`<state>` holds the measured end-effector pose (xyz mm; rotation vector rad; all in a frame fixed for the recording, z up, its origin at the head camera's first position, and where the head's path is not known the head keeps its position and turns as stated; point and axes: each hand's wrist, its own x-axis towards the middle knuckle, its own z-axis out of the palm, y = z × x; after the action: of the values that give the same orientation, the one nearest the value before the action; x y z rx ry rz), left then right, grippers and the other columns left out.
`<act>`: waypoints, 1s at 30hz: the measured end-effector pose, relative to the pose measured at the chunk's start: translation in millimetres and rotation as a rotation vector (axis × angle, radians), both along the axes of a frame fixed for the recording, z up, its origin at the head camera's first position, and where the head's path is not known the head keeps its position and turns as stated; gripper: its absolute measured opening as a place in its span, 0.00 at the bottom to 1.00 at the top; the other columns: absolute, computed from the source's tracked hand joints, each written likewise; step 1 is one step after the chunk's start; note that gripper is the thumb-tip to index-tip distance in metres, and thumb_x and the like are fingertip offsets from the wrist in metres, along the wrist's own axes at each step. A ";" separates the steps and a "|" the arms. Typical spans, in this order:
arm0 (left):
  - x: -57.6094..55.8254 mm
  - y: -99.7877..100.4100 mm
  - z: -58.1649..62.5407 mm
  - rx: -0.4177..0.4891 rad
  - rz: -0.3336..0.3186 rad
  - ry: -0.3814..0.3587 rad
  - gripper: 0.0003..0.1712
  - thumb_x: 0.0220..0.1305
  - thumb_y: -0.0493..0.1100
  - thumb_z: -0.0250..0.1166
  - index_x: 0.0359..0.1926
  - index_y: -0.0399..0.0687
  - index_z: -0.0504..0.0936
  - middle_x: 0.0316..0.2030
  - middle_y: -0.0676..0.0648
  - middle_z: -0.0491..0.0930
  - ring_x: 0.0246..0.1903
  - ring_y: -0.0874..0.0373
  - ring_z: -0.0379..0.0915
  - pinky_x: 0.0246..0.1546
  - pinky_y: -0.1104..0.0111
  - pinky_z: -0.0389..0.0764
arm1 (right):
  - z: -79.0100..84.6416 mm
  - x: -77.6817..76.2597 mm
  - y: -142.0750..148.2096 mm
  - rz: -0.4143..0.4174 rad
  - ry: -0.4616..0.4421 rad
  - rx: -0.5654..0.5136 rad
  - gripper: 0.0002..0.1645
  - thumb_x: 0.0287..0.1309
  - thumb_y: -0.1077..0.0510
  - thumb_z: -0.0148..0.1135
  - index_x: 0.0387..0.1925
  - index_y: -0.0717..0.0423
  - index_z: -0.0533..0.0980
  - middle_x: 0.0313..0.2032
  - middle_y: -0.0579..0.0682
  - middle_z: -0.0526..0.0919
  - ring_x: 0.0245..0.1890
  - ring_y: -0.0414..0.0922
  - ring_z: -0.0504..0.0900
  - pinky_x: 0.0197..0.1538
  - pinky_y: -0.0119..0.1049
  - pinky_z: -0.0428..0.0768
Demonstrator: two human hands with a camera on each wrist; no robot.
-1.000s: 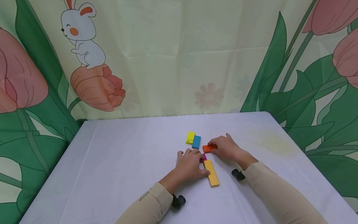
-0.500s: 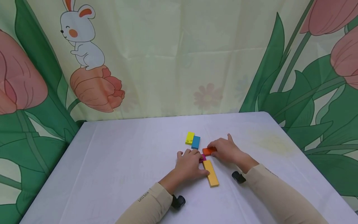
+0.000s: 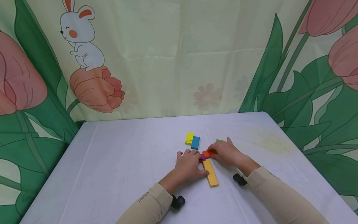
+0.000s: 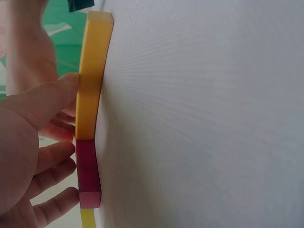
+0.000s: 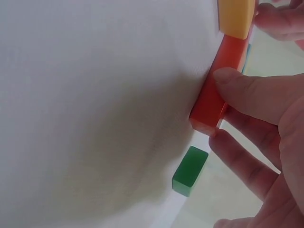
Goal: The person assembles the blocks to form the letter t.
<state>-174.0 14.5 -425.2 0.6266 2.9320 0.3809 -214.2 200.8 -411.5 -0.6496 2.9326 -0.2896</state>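
My left hand (image 3: 188, 166) rests over two wooden blocks in a line. Its thumb touches the long yellow-orange block (image 3: 211, 177), and its fingertips lie on the short magenta block (image 4: 87, 166). Between thumb and fingers, my right hand (image 3: 227, 152) pinches a red-orange block (image 5: 212, 95) low at the table. One end of that block is right at the magenta block and the end of the yellow-orange one; fingers partly cover the meeting place. Behind the right hand lies a small green block (image 5: 190, 167), mostly hidden in the head view.
Just beyond the left fingertips, a bright yellow block (image 3: 189, 138) and a blue block (image 3: 195, 142) lie side by side. A white cloth covers the table (image 3: 126, 155). A printed curtain (image 3: 156, 62) hangs behind its far edge.
My right hand has drawn the red-orange block a little toward me, closer to the magenta block. The green block now shows behind that hand. The left hand stays in place.
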 end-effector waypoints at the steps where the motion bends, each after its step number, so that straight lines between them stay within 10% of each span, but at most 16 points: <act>1: 0.1 0.0 0.1 0.001 0.000 0.000 0.35 0.51 0.69 0.73 0.55 0.56 0.84 0.52 0.53 0.78 0.53 0.53 0.68 0.55 0.44 0.66 | 0.2 0.7 -0.1 0.002 -0.002 -0.001 0.17 0.58 0.58 0.73 0.50 0.51 0.85 0.44 0.45 0.86 0.53 0.52 0.79 0.61 0.78 0.47; 30: -0.6 0.4 -0.3 0.011 0.009 0.014 0.37 0.48 0.69 0.74 0.55 0.55 0.84 0.53 0.53 0.78 0.55 0.53 0.68 0.56 0.44 0.66 | 1.7 12.9 1.1 0.017 0.019 0.027 0.17 0.57 0.58 0.73 0.49 0.51 0.85 0.43 0.46 0.87 0.52 0.54 0.80 0.62 0.78 0.48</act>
<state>-174.5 14.8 -425.5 0.6205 2.9487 0.3957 -201.3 201.8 -409.8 -0.6763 2.9419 -0.2435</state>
